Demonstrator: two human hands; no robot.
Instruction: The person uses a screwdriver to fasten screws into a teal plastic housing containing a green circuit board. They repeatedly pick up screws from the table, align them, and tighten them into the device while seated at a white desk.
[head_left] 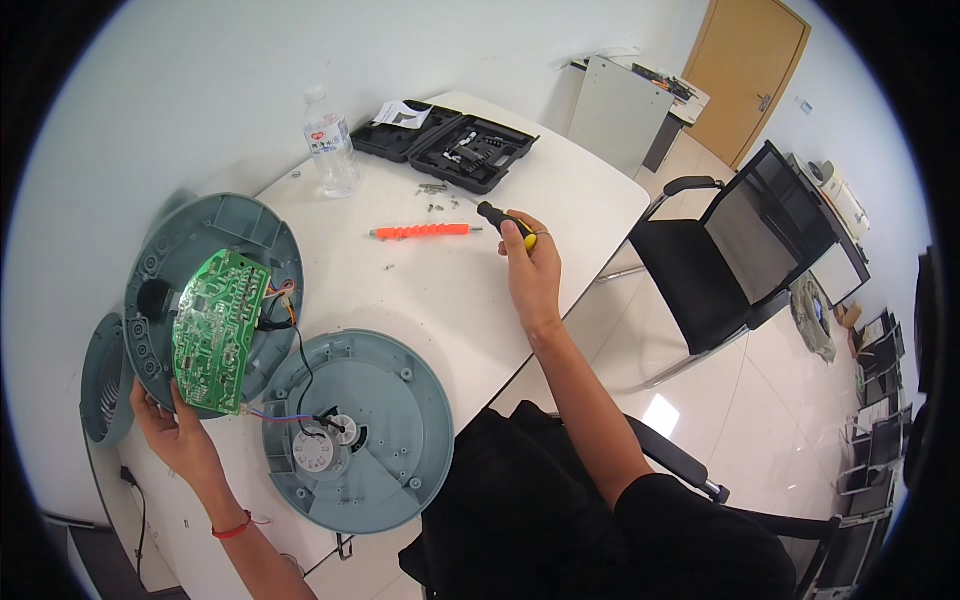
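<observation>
My right hand (pixel 528 252) is closed round the black and yellow handle of a screwdriver (pixel 496 219), its shaft pointing at a small pile of screws (pixel 434 189) on the table. Just left of it lies an orange flexible bit extension (pixel 425 231). My left hand (pixel 178 430) grips the lower rim of a tilted grey-blue round housing (pixel 275 222); part of its fingers is hidden behind it. A green circuit board (pixel 218 330) sits in front of this housing. Wires join it to a second round grey-blue housing part (pixel 400 450) with a motor (pixel 316 450), lying flat on the table.
An open black tool case (pixel 475 150) and a clear water bottle (pixel 330 145) stand at the back of the white table (pixel 580 220). A grey-blue ring-shaped part (pixel 100 385) leans at the far left. A black office chair (pixel 690 270) is beyond the table's right edge.
</observation>
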